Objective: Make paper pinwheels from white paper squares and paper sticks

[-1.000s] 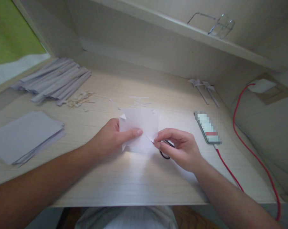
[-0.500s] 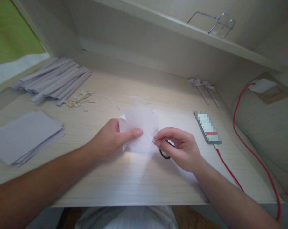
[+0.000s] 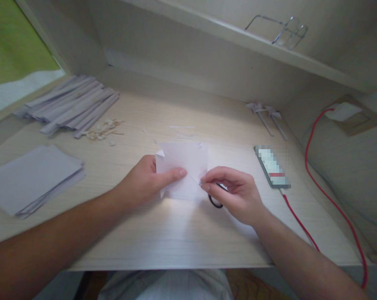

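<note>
A square of white paper (image 3: 182,158) with slit corners is held above the desk between both hands. My left hand (image 3: 152,177) grips its left side, thumb flat across the front and the other fingers hidden behind. With thumb and fingertips, my right hand (image 3: 233,189) pinches the paper's lower right corner, where a slit line runs inward. Behind that hand, a black loop (image 3: 215,202), which looks like a scissors handle, shows on the desk; the rest of it is hidden. Thin paper strips (image 3: 182,127) lie beyond the paper.
At the left are a stack of white paper (image 3: 35,177), a pile of rolled paper sticks (image 3: 72,104) and small cotton-tipped bits (image 3: 103,130). Two paper pinwheels (image 3: 263,112) lie at the back right. A phone (image 3: 272,168) with a red cable (image 3: 300,225) rests at right.
</note>
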The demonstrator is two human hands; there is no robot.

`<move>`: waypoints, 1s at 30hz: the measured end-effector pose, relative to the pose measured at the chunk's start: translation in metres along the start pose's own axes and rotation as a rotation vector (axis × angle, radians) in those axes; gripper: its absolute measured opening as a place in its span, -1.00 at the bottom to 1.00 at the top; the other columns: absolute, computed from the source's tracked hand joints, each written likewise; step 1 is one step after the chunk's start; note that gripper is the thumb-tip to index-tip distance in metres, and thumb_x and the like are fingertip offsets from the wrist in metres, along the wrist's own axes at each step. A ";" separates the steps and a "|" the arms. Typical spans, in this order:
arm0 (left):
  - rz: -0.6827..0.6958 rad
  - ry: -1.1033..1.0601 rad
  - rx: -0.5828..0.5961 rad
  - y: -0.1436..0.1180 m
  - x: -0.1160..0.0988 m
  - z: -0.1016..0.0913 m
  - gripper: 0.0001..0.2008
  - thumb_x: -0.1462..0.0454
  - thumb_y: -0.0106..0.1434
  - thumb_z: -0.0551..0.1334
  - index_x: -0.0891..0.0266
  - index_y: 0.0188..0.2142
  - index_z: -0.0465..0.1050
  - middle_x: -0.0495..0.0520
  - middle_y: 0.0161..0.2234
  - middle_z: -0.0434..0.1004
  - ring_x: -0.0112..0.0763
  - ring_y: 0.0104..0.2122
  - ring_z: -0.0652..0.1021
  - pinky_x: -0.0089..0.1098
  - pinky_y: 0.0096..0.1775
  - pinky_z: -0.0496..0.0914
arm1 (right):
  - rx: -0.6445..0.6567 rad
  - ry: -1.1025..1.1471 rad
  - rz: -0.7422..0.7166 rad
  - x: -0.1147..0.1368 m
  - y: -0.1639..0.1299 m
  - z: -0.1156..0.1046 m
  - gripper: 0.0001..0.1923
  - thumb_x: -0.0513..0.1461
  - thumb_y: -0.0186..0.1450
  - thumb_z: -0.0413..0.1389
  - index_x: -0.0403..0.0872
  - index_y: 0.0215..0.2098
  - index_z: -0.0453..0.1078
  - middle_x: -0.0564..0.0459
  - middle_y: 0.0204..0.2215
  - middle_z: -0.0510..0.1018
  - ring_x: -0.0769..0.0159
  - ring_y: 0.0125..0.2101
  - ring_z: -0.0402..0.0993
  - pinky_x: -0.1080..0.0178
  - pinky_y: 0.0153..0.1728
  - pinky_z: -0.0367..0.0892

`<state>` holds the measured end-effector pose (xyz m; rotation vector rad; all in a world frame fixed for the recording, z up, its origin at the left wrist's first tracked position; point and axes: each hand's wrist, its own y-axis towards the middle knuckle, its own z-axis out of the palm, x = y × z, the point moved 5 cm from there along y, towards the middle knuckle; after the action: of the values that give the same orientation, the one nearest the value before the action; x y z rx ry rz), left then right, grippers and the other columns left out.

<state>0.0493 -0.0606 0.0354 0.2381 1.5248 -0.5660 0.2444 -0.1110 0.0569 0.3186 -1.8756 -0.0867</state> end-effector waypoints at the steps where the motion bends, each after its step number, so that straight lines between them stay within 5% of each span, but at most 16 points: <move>1: 0.001 0.002 0.003 0.000 0.000 0.000 -0.72 0.14 0.15 0.44 0.25 -0.19 0.65 0.06 -0.24 0.73 -0.26 -0.27 0.65 -0.42 -0.23 0.50 | -0.005 -0.003 0.005 0.000 0.000 0.000 -0.88 -0.35 0.28 0.28 -0.04 -0.24 0.61 0.04 -0.30 0.68 0.30 -0.28 0.58 0.25 -0.23 0.44; 12: -0.007 0.056 -0.039 0.000 -0.004 0.002 -0.64 0.05 0.11 0.44 0.26 -0.22 0.65 0.11 -0.27 0.72 -0.13 -0.27 0.66 -0.33 -0.25 0.53 | -0.041 0.020 0.007 -0.002 -0.001 -0.001 -0.85 -0.35 0.27 0.30 -0.01 -0.21 0.60 0.04 -0.30 0.68 0.30 -0.30 0.59 0.25 -0.25 0.47; 30: -0.005 0.063 -0.014 0.002 0.004 0.002 -0.75 0.12 0.18 0.41 0.24 -0.24 0.66 0.09 -0.25 0.72 -0.20 -0.29 0.65 -0.33 -0.22 0.49 | -0.038 0.000 0.043 -0.010 0.002 -0.006 -0.93 -0.31 0.34 0.18 -0.07 -0.25 0.51 0.04 -0.40 0.60 0.32 -0.41 0.53 0.26 -0.36 0.43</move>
<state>0.0516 -0.0604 0.0315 0.2438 1.5902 -0.5563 0.2522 -0.1059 0.0503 0.2529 -1.8777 -0.0929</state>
